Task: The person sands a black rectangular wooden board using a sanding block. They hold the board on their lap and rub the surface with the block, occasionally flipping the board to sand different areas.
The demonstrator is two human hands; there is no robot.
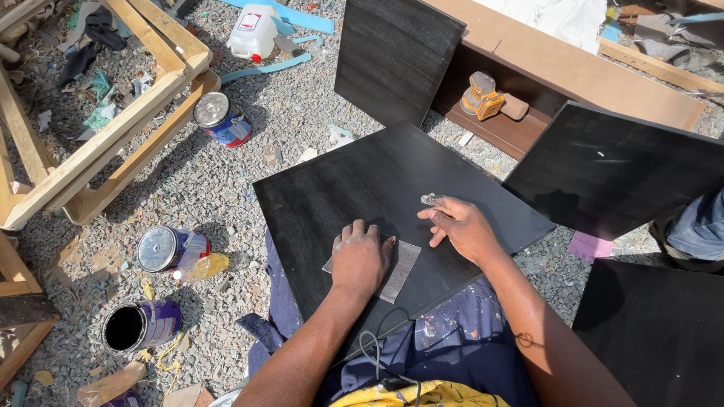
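A black painted board (362,188) lies across my lap, tilted a little. My left hand (360,258) presses flat on a grey sheet of sandpaper (401,270) near the board's near edge. To the right of it my right hand (461,226) rests on the board, fingers spread, with a small pale object (430,200) at its fingertips; I cannot tell what it is.
Gravel ground all around. Paint tins (221,118) (167,249) (140,325) lie at the left beside a wooden frame (113,128). More black boards (396,56) (611,169) (656,332) stand behind and right. An orange sander (484,102) sits on a brown panel. Another person's leg (697,226) at right.
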